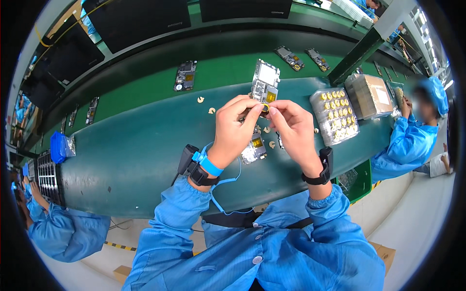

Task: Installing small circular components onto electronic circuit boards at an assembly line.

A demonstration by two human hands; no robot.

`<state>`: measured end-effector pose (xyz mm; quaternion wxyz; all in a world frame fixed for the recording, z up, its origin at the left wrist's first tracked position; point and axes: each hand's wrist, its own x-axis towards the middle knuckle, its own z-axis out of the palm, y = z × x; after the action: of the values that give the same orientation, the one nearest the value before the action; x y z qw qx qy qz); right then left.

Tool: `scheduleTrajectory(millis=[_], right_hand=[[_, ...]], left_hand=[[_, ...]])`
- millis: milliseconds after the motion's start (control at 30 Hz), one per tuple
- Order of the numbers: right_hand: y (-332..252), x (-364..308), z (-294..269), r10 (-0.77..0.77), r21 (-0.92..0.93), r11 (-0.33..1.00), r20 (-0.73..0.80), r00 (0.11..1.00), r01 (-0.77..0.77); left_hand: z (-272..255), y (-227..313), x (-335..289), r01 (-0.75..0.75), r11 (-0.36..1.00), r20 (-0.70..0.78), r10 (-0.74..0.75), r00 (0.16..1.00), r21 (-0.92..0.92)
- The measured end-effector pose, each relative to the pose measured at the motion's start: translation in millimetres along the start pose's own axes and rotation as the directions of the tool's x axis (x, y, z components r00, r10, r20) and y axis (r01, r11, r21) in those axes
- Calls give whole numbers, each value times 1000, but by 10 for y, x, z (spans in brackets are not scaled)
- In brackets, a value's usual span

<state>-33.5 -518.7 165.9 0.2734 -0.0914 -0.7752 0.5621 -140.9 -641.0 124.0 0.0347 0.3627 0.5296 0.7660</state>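
My left hand (234, 130) and my right hand (296, 128) meet over the bench. Both pinch a small round part with a yellow rim (265, 107) between thumbs and fingertips. Just beyond them lies a circuit board (266, 77) with a silver shield and a gold patch. A second circuit board (254, 149) sits below, partly covered by my hands. Small cream-coloured notched pieces (212, 110) are scattered around. To the right of my right hand, a clear plastic tray (316, 105) holds several round yellow parts. A blue coiled cord (239, 172) runs from my left wrist strap.
More circuit boards (186, 76) lie on the green strip behind the bench (121, 160). A carton (379, 92) in clear plastic stands beyond the tray. A dark green post (357, 54) rises there. At left is a blue bag (58, 147). Co-workers (412, 140) sit on both sides.
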Motion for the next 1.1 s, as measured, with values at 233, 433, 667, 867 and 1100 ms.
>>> scheduleTrajectory(millis=[233, 433, 667, 867, 1100], right_hand=[[-160, 66, -81, -212, -389, 891, 98, 972, 234], [-127, 59, -157, -168, -347, 914, 152, 974, 212], [-83, -25, -156, -205, -326, 921, 66, 977, 215], [47, 24, 111, -261, -139, 957, -33, 965, 254], [-8, 17, -128, -237, -90, 970, -138, 962, 226]], left_hand=[[-85, 106, 36, -119, 970, 90, 102, 991, 213], [-102, 113, 8, -138, 940, 151, 94, 984, 311], [6, 110, -38, -121, 949, 122, 88, 989, 291], [-144, 75, -133, 92, 990, 67, -99, 993, 105], [-29, -18, 51, 212, 977, 19, -211, 977, -15]])
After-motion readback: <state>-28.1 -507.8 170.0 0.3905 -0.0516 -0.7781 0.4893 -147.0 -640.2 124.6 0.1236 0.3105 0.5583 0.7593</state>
